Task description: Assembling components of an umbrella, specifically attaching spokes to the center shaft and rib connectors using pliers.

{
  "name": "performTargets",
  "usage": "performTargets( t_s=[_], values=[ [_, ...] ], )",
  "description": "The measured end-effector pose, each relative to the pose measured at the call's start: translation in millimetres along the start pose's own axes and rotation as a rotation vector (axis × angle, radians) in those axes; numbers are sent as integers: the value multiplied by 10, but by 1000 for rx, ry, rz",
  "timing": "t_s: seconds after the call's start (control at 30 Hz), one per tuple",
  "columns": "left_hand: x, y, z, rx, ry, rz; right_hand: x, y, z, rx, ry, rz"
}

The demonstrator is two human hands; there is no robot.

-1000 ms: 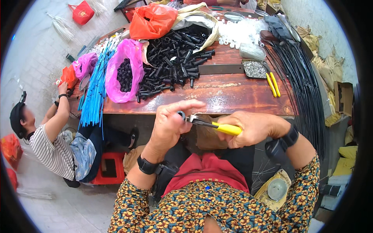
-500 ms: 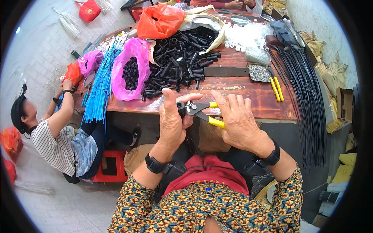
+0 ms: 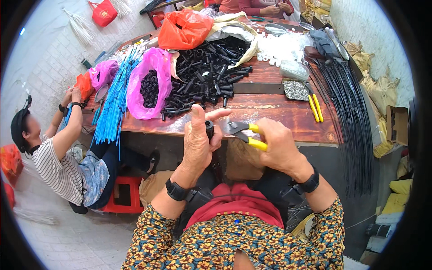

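Head view: L hand (image 3: 196, 146) is closed around a black plastic tube fitting (image 3: 209, 129), which sits btwn the upright thumb and the curled fingers; index finger pts out to the R, above the fitting. Fitting's long axis runs approx. up-down in the pic, one end showing at the top; its lower end is hidden by the fingers.

R hand (image 3: 281, 141) is wrapped round the grips of yellow-handled pliers (image 3: 239, 129). Handles stand spread; tip is blurred, so can't tell if the jaws meet. Nose pts L, at the fitting, w/ a small gap btwn the two: no contact. So the pliers' axis runs roughly crosswise to the fitting's; fitting lies directly L of the nose, L hand obviously nearer to it. Hands are apart, side by side, close to the bench's (image 3: 270, 118) near edge.

Beyond, on the bench: a heap of black fittings (image 3: 204, 83) ahead of L hand, a pink plastic bag (image 3: 132, 101) to its L, and a 2nd pair of yellow-handled pliers (image 3: 316, 108) past R hand, to the R.
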State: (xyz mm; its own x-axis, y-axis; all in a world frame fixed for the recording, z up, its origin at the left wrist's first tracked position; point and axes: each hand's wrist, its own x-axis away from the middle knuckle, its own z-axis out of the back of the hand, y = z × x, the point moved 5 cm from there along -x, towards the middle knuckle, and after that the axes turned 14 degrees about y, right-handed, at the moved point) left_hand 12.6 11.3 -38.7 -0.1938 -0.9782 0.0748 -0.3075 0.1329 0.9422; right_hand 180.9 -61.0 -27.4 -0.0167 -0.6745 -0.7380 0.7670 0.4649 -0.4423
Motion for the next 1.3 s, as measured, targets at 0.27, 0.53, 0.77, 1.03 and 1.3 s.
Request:
performTargets(
  t_s=[0.27,0.53,0.77,1.03,1.3],
  values=[
    [24,-18,7,150,-255,-30,-175,1018,652,-8,96,-420],
    [149,74,-55,74,-371,-166,-325,1996,554,328,149,-378],
    [170,-88,-30,37,-349,-112,-452,2194,259,594,-86,-387],
    [70,-150,-79,59,-292,-99,-529,2202,240,594,-182,-448],
    [106,-141,-56,98,-297,-89,-496,2182,219,544,-138,-418]
  ],
)
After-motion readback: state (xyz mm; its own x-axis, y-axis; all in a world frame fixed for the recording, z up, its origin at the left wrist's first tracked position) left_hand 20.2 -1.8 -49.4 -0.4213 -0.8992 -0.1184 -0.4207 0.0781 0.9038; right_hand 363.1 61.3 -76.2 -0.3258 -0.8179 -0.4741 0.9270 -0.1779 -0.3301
